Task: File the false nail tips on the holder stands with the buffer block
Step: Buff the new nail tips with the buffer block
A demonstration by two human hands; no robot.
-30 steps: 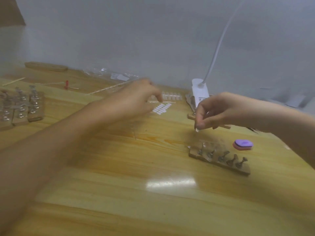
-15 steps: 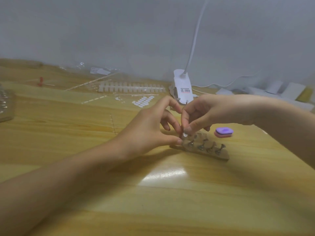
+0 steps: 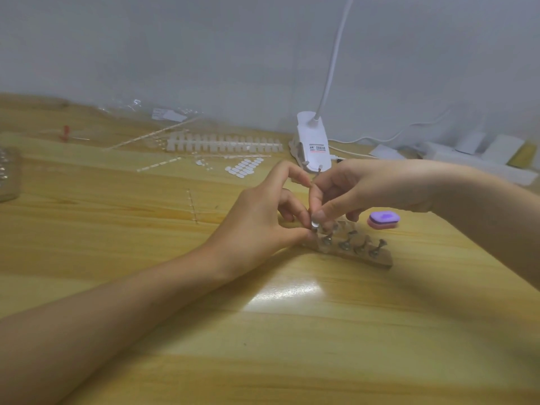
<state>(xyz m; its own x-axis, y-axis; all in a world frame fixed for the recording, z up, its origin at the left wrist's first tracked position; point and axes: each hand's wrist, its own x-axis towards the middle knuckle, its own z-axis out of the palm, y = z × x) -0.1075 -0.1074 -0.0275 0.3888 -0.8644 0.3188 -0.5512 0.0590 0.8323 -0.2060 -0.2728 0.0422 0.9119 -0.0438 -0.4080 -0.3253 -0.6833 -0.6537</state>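
A wooden holder block (image 3: 377, 258) with several small metal stands (image 3: 375, 249) lies on the table right of centre. My right hand (image 3: 356, 190) pinches a small clear nail tip (image 3: 315, 225) between thumb and forefinger over the block's left end. My left hand (image 3: 263, 220) meets it there, its thumb and a fingertip pinching the leftmost stand just under the tip. The purple and pink buffer block (image 3: 383, 220) lies on the table behind the holder, untouched.
A white clip lamp base (image 3: 313, 147) with a gooseneck stands at the back. Strips of nail tips (image 3: 225, 143) and adhesive tabs (image 3: 245, 168) lie at the back left. Another holder rack (image 3: 8, 173) sits at the far left edge. White boxes (image 3: 479, 153) fill the back right.
My left hand came back from the strips at the rear to the holder block. My right hand lowered the nail tip onto the leftmost stand. In the last half second both hands barely moved.
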